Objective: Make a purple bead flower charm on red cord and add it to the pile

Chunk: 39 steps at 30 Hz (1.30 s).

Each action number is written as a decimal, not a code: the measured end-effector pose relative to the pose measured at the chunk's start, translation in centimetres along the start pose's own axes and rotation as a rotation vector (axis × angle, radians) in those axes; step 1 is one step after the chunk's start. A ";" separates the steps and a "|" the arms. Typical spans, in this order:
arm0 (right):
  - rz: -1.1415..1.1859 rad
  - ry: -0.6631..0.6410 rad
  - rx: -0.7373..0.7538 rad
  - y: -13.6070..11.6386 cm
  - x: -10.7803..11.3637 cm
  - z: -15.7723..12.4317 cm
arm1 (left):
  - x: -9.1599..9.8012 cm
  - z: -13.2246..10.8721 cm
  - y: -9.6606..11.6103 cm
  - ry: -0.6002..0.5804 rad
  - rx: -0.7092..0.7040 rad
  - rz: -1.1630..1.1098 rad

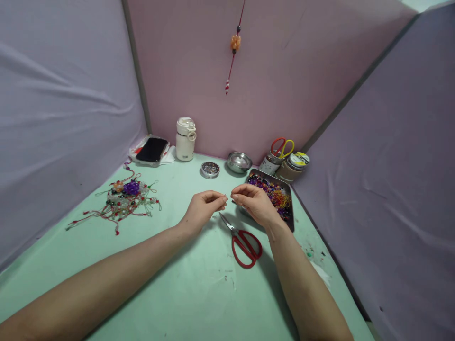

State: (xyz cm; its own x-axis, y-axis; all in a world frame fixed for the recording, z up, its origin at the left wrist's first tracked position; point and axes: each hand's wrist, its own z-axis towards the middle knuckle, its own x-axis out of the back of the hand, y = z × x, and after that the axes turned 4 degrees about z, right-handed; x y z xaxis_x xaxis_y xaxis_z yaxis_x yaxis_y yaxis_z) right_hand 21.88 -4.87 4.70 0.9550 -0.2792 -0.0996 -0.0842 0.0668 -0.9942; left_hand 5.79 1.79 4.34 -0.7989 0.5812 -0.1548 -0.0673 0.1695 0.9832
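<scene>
My left hand is closed in a pinch above the middle of the green table, its fingertips on something too small to make out. Just to its right, my right hand also pinches, with a tiny item at its fingertips that I cannot name. A small gap separates the two sets of fingertips. Below them lie scissors with red handles, their tips pointing up and left. The dark tray of mixed beads and yellow threads is partly hidden behind my right hand.
Beaded ornaments lie at the left. Along the back stand a phone, a white bottle, a round bead case, a metal bowl and two jars. A beaded string hangs above.
</scene>
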 end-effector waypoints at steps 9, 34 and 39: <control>-0.070 -0.005 0.032 0.2 -0.5 -0.1 | 0.2 0.1 -0.9 -0.029 -0.015 -0.043; -0.207 0.095 0.054 -0.7 -1.8 -0.6 | 0.3 0.2 -1.4 -0.037 -0.086 0.046; -0.244 0.096 0.059 -0.7 -2.0 -0.8 | 0.4 0.1 -1.2 -0.022 -0.148 0.214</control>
State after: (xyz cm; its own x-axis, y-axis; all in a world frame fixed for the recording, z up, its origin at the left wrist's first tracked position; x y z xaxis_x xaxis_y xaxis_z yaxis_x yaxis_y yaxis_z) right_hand 19.76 -5.15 5.60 0.9137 -0.3830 0.1363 0.1645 0.0418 -0.9855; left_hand 5.57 1.88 3.06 -0.7913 0.6087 0.0574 0.0137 -0.0763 0.9970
